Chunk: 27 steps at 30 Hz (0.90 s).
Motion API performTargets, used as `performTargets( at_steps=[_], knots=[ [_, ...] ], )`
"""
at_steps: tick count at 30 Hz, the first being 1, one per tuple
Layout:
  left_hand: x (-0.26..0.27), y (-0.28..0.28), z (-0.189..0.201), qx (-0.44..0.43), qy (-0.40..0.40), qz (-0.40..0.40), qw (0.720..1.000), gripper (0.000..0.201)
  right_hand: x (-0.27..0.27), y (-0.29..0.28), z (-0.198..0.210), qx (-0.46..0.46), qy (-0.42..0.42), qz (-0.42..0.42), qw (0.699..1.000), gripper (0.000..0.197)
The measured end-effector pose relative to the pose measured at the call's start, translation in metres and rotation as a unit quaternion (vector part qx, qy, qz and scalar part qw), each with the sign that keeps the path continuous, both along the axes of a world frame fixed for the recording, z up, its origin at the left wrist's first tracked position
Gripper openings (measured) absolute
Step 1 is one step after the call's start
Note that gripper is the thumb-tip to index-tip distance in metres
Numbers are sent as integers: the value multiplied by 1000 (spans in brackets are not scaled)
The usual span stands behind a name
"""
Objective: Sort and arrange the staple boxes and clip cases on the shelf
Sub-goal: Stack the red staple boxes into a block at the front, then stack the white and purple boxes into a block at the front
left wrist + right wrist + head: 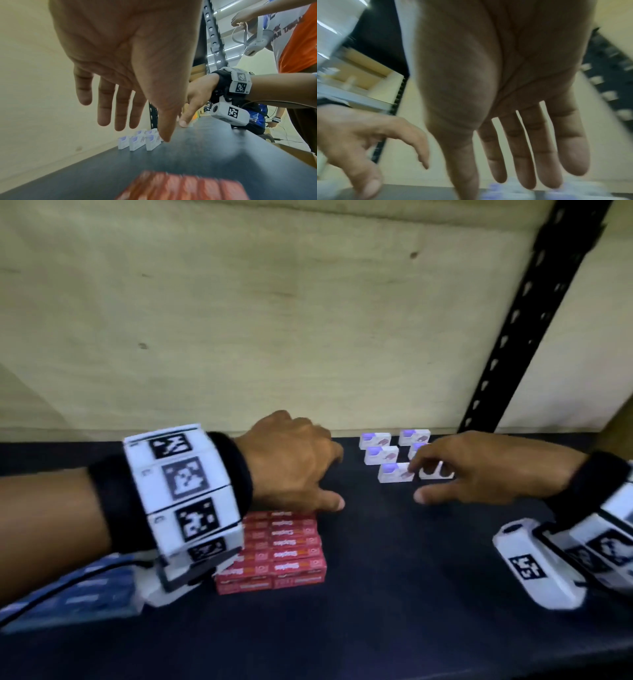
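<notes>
Both hands empty, fingers loose and spread: left hand (291,460) hovering beyond the red staple boxes (274,553), stacked tight at the shelf (394,594) front; right hand (479,470) reaching at the white clip cases (394,460), lined in rows near the back, probably to straighten one.
</notes>
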State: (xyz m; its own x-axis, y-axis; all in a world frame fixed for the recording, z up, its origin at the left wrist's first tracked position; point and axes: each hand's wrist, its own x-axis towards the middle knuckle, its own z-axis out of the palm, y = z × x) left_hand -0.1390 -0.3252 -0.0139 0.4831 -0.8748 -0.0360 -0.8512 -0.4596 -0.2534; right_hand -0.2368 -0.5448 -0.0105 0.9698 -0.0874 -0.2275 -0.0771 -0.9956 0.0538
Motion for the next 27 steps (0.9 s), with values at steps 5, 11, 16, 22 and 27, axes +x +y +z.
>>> performTargets(
  at_steps=[5,11,16,22,27],
  knots=[
    [19,-68,1,-3,-16,-8,1000,52,26,-63,-7,-63,-22,-46,997,38],
    [25,-119,-3,53,16,49,997,49,47,-82,-13,-59,1,-66,996,38],
    [21,-135,-11,72,41,38,996,25,51,-86,-27,-47,17,-65,997,15],
    [-1,-124,-4,46,74,12,996,23,12,-70,-25,-31,20,-47,998,13],
    [-42,-92,-12,68,127,-21,989,21,-45,-53,-36,-8,15,-23,1000,16]
  ],
)
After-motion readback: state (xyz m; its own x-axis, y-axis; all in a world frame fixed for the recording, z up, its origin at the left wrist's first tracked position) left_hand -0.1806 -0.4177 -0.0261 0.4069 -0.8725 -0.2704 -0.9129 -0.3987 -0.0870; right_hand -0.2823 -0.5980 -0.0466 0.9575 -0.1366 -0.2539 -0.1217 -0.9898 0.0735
